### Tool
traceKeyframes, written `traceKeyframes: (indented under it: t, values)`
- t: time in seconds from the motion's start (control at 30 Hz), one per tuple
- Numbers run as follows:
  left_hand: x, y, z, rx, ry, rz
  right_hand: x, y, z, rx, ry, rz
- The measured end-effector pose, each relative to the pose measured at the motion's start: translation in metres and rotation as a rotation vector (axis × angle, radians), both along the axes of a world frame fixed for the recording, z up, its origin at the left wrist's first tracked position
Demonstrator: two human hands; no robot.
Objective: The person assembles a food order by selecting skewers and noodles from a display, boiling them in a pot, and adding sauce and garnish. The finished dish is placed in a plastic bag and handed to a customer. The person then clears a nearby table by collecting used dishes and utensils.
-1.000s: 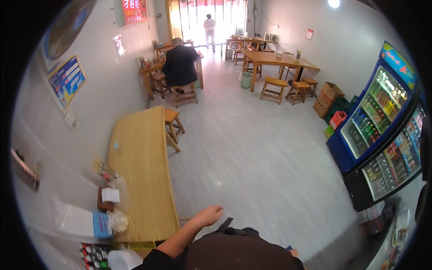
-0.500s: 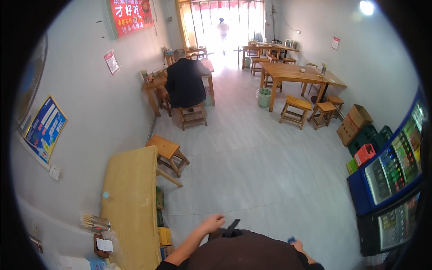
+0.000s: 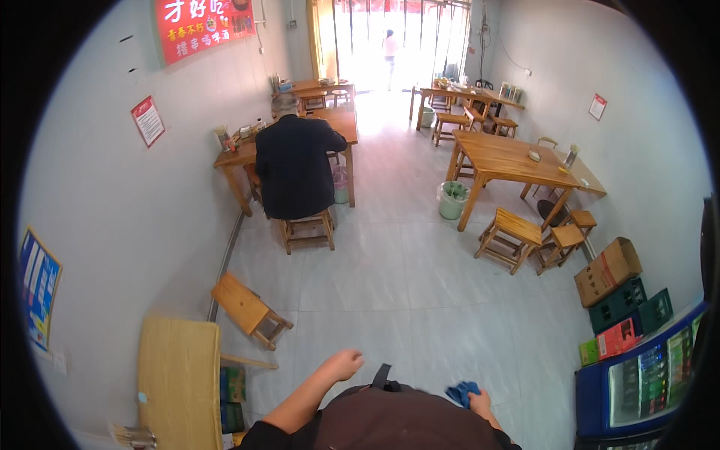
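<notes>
View from the head camera, looking down and across a small dining room. The person's left hand (image 3: 343, 365) is raised in front of the torso, its grip curled together into a loose fist with nothing in it. The right hand (image 3: 477, 400) sits low at the person's right side, its grip clamped on a blue cloth (image 3: 460, 392), which bunches out to the left of the knuckles, above the tiled floor (image 3: 420, 300). A dark apron (image 3: 390, 420) covers the lower middle of the view.

At lower left, a long yellow wooden surface (image 3: 178, 375) stands along the wall, with a low wooden stool (image 3: 247, 309) tilted just beside its far end. Farther back, a seated person in a dark jacket (image 3: 294, 169) faces away, on a stool at another wooden surface (image 3: 330, 124). At right stands a third wooden surface (image 3: 506, 159) with stools (image 3: 517, 232) near it and a pale green bin (image 3: 452, 199) at its leg. A cardboard box (image 3: 607, 270) and green crates (image 3: 626, 306) lie along the right wall, next to a blue drinks cooler (image 3: 645, 379).
</notes>
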State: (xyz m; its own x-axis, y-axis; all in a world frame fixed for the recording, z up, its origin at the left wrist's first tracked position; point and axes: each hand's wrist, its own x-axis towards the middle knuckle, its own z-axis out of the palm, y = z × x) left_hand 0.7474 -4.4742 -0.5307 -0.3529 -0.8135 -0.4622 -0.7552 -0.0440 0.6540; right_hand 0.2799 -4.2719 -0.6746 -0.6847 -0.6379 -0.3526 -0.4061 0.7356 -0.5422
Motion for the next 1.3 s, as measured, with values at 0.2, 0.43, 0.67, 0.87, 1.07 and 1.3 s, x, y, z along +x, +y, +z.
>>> traceKeyframes:
  t: [0.2, 0.43, 0.67, 0.87, 1.07, 1.3]
  values:
    - [-0.117, -0.234, 0.054, -0.042, 0.151, -0.141, -0.100, -0.070, -0.023, 0.439, 0.013, -0.063]
    - [-0.180, -0.448, 0.032, 0.033, 0.028, -0.031, -0.215, -0.341, -0.030, 0.493, -0.022, 0.016]
    - [-0.208, -0.627, 0.036, -0.012, 0.199, 0.257, -0.249, -0.787, 0.018, 0.029, -0.011, 0.238]
    - [-0.227, -0.834, -0.001, -0.002, 0.097, 0.223, -0.244, -1.030, 0.009, -0.249, -0.178, 0.263]
    - [-0.288, -1.090, 0.047, -0.014, 0.047, 0.041, -0.298, -1.095, -0.013, 0.252, -0.035, 0.219]
    - [-0.367, -1.345, 0.049, -0.057, 0.172, -0.007, -0.358, -1.215, -0.105, 0.342, -0.012, 0.030]
